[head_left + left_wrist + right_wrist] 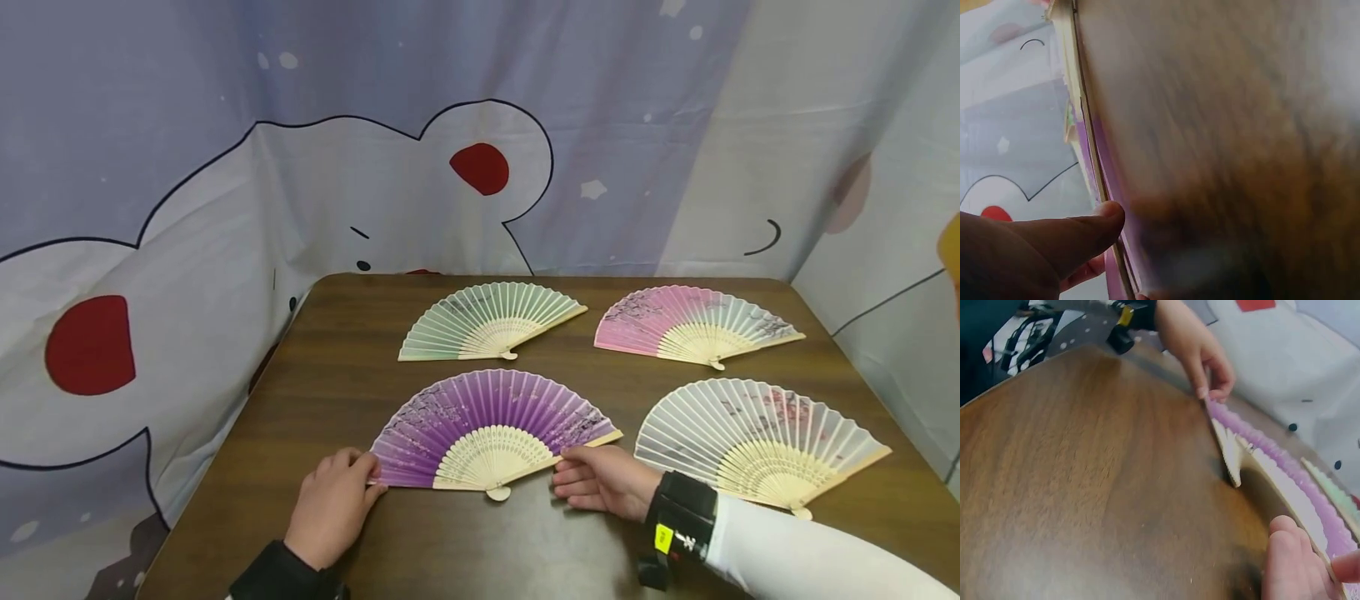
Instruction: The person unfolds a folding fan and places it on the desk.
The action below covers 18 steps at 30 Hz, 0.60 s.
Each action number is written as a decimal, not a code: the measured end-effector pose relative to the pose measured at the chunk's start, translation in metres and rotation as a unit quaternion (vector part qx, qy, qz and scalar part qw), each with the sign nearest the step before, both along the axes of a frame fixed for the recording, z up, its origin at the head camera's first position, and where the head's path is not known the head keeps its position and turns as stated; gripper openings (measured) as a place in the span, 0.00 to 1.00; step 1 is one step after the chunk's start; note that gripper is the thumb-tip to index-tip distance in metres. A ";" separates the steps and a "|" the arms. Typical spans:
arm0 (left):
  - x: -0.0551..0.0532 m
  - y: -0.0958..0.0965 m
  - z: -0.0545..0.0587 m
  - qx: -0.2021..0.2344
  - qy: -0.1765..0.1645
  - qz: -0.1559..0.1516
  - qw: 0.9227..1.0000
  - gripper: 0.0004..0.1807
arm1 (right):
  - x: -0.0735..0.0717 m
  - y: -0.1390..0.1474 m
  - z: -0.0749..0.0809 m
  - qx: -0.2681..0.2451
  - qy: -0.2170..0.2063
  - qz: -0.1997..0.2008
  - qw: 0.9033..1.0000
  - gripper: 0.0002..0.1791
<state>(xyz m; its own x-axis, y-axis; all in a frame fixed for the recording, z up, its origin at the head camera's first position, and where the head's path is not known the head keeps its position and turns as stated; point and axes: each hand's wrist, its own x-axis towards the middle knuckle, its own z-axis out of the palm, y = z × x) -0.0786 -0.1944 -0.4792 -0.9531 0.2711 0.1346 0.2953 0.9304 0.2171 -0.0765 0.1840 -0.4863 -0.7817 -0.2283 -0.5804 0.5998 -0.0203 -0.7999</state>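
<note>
A purple folding fan (489,417) with a pale ribbed base lies spread open near the middle of the table. My left hand (335,497) pinches its left end; in the left wrist view the thumb (1109,215) presses on the edge stick. On the other side, my right hand (606,481) holds the right edge stick between thumb and fingers. The right wrist view shows both hands on the fan (1272,464), the left hand (1200,353) at the far end and the right hand (1297,562) up close.
A green fan (491,321) and a pink fan (693,325) lie spread at the back of the brown table (315,400). A white fan (757,433) lies at the right, partly behind my right forearm. A printed curtain (360,183) hangs behind.
</note>
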 end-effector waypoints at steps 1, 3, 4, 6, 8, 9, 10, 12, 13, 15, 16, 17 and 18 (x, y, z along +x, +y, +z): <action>-0.001 0.000 0.000 -0.001 0.000 -0.001 1.000 0.12 | 0.000 0.000 0.000 0.006 -0.003 0.001 1.000 0.19; -0.003 0.000 0.000 -0.006 -0.005 -0.003 1.000 0.12 | -0.001 -0.001 0.001 0.019 -0.005 0.005 1.000 0.18; -0.003 0.000 0.001 -0.007 -0.009 -0.003 1.000 0.12 | -0.001 -0.001 0.001 0.026 -0.006 0.007 1.000 0.18; -0.004 0.001 0.003 -0.014 -0.015 -0.003 1.000 0.12 | -0.001 -0.002 0.001 0.037 -0.005 0.012 0.999 0.18; -0.005 0.001 0.005 -0.024 -0.022 -0.003 0.999 0.12 | -0.001 -0.003 0.002 0.045 -0.003 0.016 0.999 0.18; -0.006 0.001 0.007 -0.029 -0.026 -0.003 0.999 0.12 | -0.001 -0.003 0.002 0.048 -0.002 0.017 0.999 0.18; -0.007 0.001 0.008 -0.032 -0.028 -0.003 0.999 0.13 | -0.001 -0.003 0.002 0.051 -0.001 0.019 0.999 0.18; -0.008 0.001 0.009 -0.038 -0.032 -0.004 0.999 0.13 | -0.001 -0.004 0.002 0.054 0.002 0.019 0.998 0.18; -0.009 0.001 0.010 -0.038 -0.035 -0.002 0.999 0.13 | -0.001 -0.005 0.002 0.055 0.003 0.020 0.998 0.17; -0.010 0.000 0.011 -0.033 -0.038 0.001 0.999 0.13 | -0.001 -0.006 0.001 0.056 0.005 0.019 0.998 0.18; -0.011 0.000 0.011 -0.031 -0.039 0.004 0.999 0.13 | -0.001 -0.007 0.001 0.056 0.006 0.018 0.998 0.18; -0.011 0.001 0.011 -0.029 -0.041 0.007 0.999 0.12 | -0.002 -0.007 0.001 0.055 0.007 0.017 0.998 0.18; -0.012 0.001 0.011 -0.027 -0.044 0.011 0.999 0.12 | -0.002 -0.008 0.001 0.055 0.007 0.016 0.998 0.18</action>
